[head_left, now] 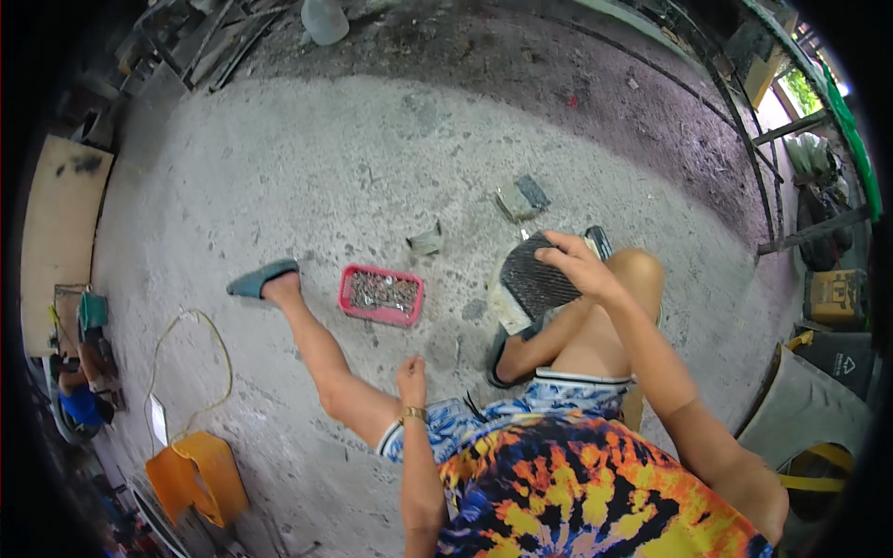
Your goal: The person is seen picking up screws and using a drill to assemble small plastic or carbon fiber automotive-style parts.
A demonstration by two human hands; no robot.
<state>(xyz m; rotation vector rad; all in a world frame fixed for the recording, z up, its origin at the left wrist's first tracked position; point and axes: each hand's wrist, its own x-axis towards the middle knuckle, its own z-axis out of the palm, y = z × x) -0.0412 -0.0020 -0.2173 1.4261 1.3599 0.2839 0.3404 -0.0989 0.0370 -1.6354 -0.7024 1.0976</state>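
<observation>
Right hand [572,265]: I see it gripping a ribbed black pad [535,286].
Left hand [411,381]: loosely curled; I cannot tell its contents.
Pink tray [377,318]: on the floor [270,177].

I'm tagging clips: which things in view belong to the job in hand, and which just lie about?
Likely in use:
- dark ribbed panel, in the right grip
- pink tray of small pieces

Apparently lying about:
- orange plastic stool
- whitish plastic jug

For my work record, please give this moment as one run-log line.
right hand: holding black ridged piece by edge | left hand: apart from the piece, grip unclear | pink tray: on floor, holding small bits
</observation>
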